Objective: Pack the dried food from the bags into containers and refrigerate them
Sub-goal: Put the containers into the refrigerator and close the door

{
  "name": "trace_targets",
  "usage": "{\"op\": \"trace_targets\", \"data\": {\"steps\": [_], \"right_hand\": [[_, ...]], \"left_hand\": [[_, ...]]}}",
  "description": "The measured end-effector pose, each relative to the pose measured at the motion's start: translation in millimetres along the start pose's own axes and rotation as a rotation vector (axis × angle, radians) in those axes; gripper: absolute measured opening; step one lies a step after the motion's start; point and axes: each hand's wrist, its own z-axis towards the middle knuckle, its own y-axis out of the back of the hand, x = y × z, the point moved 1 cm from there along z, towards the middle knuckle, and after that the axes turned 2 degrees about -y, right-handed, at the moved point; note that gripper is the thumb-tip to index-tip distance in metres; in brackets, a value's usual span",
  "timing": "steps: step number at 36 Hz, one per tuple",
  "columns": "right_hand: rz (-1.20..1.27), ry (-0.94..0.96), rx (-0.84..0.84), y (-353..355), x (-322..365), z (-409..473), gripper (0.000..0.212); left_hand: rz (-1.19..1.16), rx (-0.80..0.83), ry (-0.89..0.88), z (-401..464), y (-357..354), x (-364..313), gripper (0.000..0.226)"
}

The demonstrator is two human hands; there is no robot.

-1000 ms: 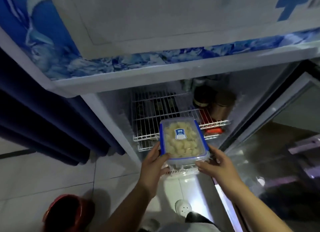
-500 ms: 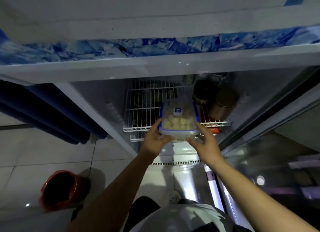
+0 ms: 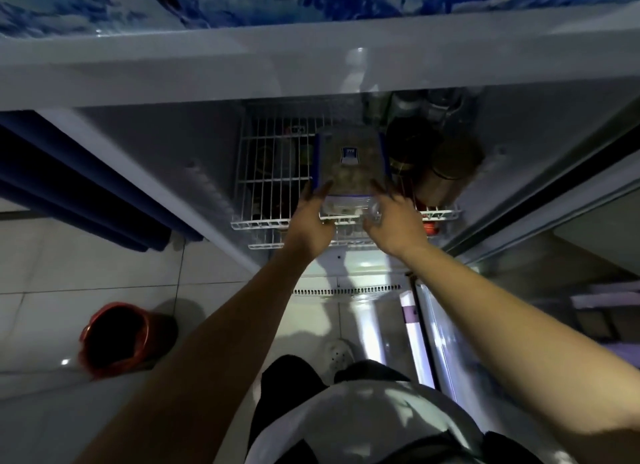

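Observation:
A clear container (image 3: 349, 165) with a blue-rimmed lid and pale dried food inside lies on the white wire shelf (image 3: 273, 183) inside the open fridge. My left hand (image 3: 311, 221) holds its near left corner. My right hand (image 3: 393, 221) holds its near right corner. Both arms reach forward into the fridge. The container's near end is level with the shelf's front edge.
Two dark round jars (image 3: 446, 162) stand on the shelf right of the container. The glass fridge door (image 3: 540, 248) is swung open at the right. A red bucket (image 3: 114, 339) sits on the tiled floor at the left, a blue curtain (image 3: 69, 193) behind it.
Both hands carried the container forward and up from in front of the fridge onto the wire shelf, pushing it deeper. The view moved closer to the fridge.

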Motion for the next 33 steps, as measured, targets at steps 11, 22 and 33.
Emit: {"op": "trace_targets", "data": {"steps": [11,22,33], "right_hand": [[-0.135,-0.037,0.067,-14.6,-6.3,-6.5,0.076],[-0.101,-0.033,0.152,-19.7,-12.6,-15.2,0.091],[-0.063,0.253,0.079,-15.3,47.1,-127.2,0.075]], "left_hand": [[0.600,0.130,-0.040,-11.8,-8.1,11.1,0.107],[0.743,0.104,-0.018,-20.0,-14.7,11.8,0.116],[0.571,-0.051,0.085,-170.7,33.5,2.2,0.091]]}}
